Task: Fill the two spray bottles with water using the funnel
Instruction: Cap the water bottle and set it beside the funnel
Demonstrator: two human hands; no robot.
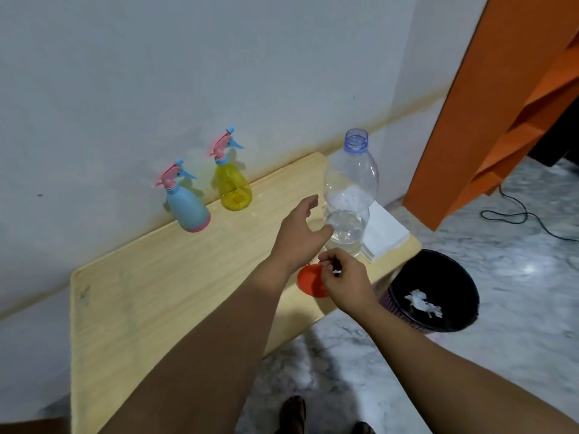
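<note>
A big clear water bottle (348,195) stands upright on the wooden table (150,277) with its cap off. There is some water in its lower part. The left hand (300,233) reaches toward it with a wide grip; its fingers are spread and its thumb is right at the bottle's side. It holds nothing.

The right hand (344,283) has a narrow grip and pinches something small between its fingertips. It looks like the bottle's cap, but it is too blurry to be sure. This hand is right over the red funnel (308,280), which lies on the table near the front edge.

The blue spray bottle (188,205) and the yellow spray bottle (233,183) stand side by side by the wall, tops on, well apart from the hands.

White folded paper (387,230) lies behind the water bottle. A black bin (435,292) with crumpled paper sits on the floor beside the table.
</note>
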